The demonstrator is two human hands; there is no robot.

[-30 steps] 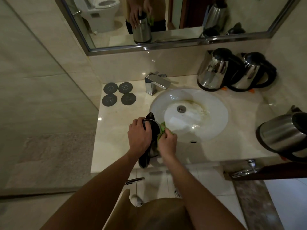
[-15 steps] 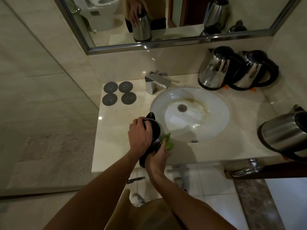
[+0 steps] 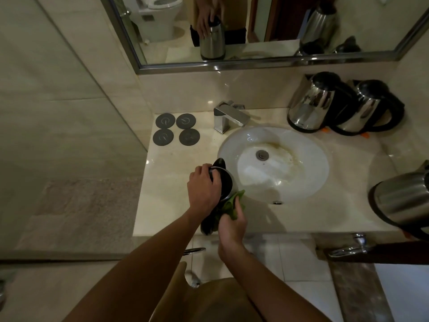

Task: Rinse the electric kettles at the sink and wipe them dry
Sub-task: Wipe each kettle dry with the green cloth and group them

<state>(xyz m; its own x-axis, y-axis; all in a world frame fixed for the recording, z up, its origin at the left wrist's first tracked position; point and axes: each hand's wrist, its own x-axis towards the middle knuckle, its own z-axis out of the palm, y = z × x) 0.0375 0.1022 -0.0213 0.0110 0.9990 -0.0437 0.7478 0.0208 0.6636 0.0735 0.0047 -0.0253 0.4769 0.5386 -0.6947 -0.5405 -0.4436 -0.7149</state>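
Observation:
A steel electric kettle with a black lid [image 3: 224, 182] stands upright on the counter at the sink's near-left rim. My left hand [image 3: 203, 190] grips its top from the left. My right hand [image 3: 231, 225] holds a green cloth [image 3: 234, 204] against the kettle's near side, by the black handle. The white oval sink [image 3: 301, 159] lies just right of it, its basin stained around the drain. Two more steel kettles [image 3: 318, 103] [image 3: 371, 108] stand at the back right, and a third [image 3: 404, 201] sits at the right edge.
Several round black kettle bases [image 3: 176, 132] lie at the counter's back left. A chrome faucet [image 3: 228, 117] stands behind the sink. The mirror [image 3: 255, 29] above reflects the held kettle. The counter's front edge [image 3: 167, 233] drops to a tiled floor.
My right hand with the green cloth slid from the kettle's upper right side down to its near lower side. My left hand kept its grip on the top.

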